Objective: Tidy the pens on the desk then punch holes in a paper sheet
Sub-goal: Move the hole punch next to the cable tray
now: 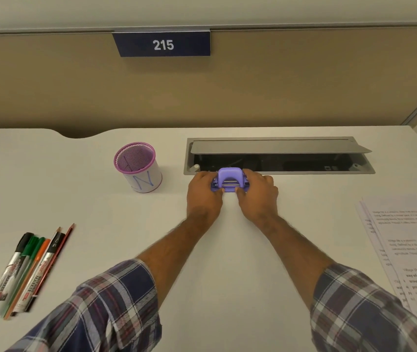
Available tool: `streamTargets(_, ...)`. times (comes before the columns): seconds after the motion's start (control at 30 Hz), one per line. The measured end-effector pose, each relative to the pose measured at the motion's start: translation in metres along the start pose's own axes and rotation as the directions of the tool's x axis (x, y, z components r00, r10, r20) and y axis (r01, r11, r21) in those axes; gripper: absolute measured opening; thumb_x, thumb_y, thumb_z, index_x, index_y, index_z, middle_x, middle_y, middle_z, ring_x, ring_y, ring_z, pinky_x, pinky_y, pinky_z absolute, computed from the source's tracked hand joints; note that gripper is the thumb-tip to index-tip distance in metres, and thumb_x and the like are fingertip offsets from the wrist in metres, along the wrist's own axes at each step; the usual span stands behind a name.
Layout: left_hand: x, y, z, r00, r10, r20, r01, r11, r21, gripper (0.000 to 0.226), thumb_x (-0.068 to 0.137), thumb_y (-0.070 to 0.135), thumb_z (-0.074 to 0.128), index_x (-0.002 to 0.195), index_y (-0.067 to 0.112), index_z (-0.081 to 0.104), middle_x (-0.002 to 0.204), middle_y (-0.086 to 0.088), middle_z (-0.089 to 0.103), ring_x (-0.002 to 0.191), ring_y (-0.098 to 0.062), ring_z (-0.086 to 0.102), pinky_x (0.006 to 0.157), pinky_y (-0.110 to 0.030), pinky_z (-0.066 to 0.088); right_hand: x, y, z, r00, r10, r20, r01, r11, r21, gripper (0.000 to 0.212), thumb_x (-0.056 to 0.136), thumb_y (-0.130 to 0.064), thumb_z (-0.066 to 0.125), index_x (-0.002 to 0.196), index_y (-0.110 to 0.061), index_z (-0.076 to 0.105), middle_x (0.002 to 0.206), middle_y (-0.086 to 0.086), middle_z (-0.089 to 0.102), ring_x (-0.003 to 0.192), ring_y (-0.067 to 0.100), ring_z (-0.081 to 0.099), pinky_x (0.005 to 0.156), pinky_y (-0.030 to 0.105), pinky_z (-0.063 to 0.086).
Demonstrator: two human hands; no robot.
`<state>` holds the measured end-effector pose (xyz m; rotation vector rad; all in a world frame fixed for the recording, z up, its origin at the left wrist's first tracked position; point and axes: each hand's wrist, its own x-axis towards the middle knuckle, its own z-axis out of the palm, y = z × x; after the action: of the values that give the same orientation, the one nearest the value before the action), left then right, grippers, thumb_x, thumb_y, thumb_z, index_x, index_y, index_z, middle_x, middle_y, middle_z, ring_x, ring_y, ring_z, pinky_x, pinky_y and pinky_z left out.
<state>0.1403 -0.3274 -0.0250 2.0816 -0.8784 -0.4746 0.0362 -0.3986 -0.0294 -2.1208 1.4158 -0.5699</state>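
Note:
A purple hole punch (229, 178) sits on the white desk (100, 212), just in front of the cable tray. My left hand (203, 193) grips its left end and my right hand (257, 193) grips its right end, thumbs at the front edge. Several markers, pens and pencils (28, 270) lie side by side at the near left. A purple mesh pen cup (138, 166) with a white wrap stands left of the punch, with nothing visible inside it. Printed paper sheets (405, 250) lie stacked at the right edge.
An open grey cable tray (278, 156) with its lid raised is set into the desk behind the punch. A tan partition wall with a "215" sign (163, 44) closes the back. The desk's back edge has a curved cut-out at the left.

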Motion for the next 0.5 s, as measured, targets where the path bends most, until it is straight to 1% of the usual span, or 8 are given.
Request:
streamTargets(0.1, 0.001, 0.005, -0.001, 1.000, 0.014, 0.008, -0.014, 1.000, -0.005, 0.040, 0.091, 0.016, 0.068, 0.129, 0.014, 0.059, 0.127, -0.006, 0.062, 0.100, -0.010, 0.050, 0.097, -0.021, 0.039, -0.001, 0.003, -0.001, 1.000, 0.000, 0.030, 0.000, 1.000, 0.013, 0.057, 0.086, -0.030, 0.069, 0.137, -0.018, 0.047, 0.132, 0.007, 0.058, 0.118, 0.026, 0.052, 0.104, 0.040, 0.038)
streamTargets(0.17, -0.003, 0.007, -0.002, 0.999, 0.020, 0.031, -0.020, 1.000, 0.007, 0.048, 0.089, 0.020, 0.071, 0.134, 0.015, 0.055, 0.134, -0.006, 0.058, 0.111, -0.017, 0.054, 0.102, -0.024, 0.039, -0.007, 0.005, -0.005, 0.999, 0.007, 0.047, -0.009, 1.000, 0.030, 0.065, 0.085, -0.036, 0.069, 0.142, -0.018, 0.041, 0.138, 0.006, 0.054, 0.124, 0.026, 0.050, 0.107, 0.040, 0.035)
streamTargets(0.23, -0.009, 0.007, -0.003, 0.999, 0.014, 0.044, -0.016, 0.999, 0.050, 0.057, 0.088, 0.025, 0.072, 0.140, 0.017, 0.048, 0.144, -0.004, 0.051, 0.128, -0.020, 0.049, 0.110, -0.030, 0.036, -0.018, 0.010, -0.010, 0.999, 0.005, 0.041, -0.006, 0.999, 0.033, 0.069, 0.085, -0.039, 0.068, 0.144, -0.019, 0.038, 0.144, 0.005, 0.050, 0.129, 0.025, 0.047, 0.109, 0.039, 0.034)
streamTargets(0.3, -0.021, 0.006, -0.006, 1.000, 0.006, 0.025, -0.008, 0.995, 0.102, 0.062, 0.088, 0.030, 0.071, 0.143, 0.020, 0.044, 0.150, -0.002, 0.044, 0.136, -0.020, 0.042, 0.113, -0.031, 0.033, -0.034, 0.018, -0.021, 1.000, 0.012, 0.021, -0.012, 1.000, 0.014, 0.069, 0.086, -0.041, 0.066, 0.145, -0.020, 0.038, 0.148, 0.003, 0.046, 0.133, 0.023, 0.044, 0.111, 0.039, 0.032)
streamTargets(0.37, -0.042, 0.005, -0.009, 1.000, 0.011, 0.009, -0.012, 0.987, 0.163, 0.062, 0.089, 0.033, 0.069, 0.144, 0.022, 0.043, 0.153, 0.000, 0.041, 0.139, -0.019, 0.038, 0.114, -0.032, 0.032, -0.055, 0.027, -0.037, 0.999, 0.034, -0.016, -0.034, 0.999, 0.003, 0.065, 0.087, -0.041, 0.066, 0.143, -0.022, 0.040, 0.148, 0.001, 0.046, 0.134, 0.021, 0.043, 0.111, 0.038, 0.032)
streamTargets(0.43, -0.071, 0.003, -0.009, 0.997, 0.057, 0.048, -0.066, 0.974, 0.219, 0.058, 0.090, 0.033, 0.068, 0.142, 0.023, 0.046, 0.153, 0.001, 0.040, 0.140, -0.018, 0.035, 0.114, -0.033, 0.032, -0.083, 0.041, -0.055, 0.996, 0.063, -0.064, -0.062, 0.998, 0.012, 0.059, 0.087, -0.038, 0.066, 0.140, -0.022, 0.044, 0.145, 0.000, 0.049, 0.133, 0.020, 0.045, 0.111, 0.036, 0.031)
streamTargets(0.5, -0.109, 0.002, -0.006, 0.984, 0.140, 0.106, -0.161, 0.963, 0.218, 0.054, 0.089, 0.033, 0.068, 0.139, 0.025, 0.050, 0.151, 0.003, 0.043, 0.140, -0.017, 0.036, 0.114, -0.034, 0.032, -0.116, 0.057, -0.072, 0.994, 0.049, -0.097, -0.050, 0.999, -0.011, 0.053, 0.088, -0.032, 0.067, 0.136, -0.019, 0.049, 0.140, 0.001, 0.053, 0.130, 0.021, 0.047, 0.109, 0.035, 0.031)
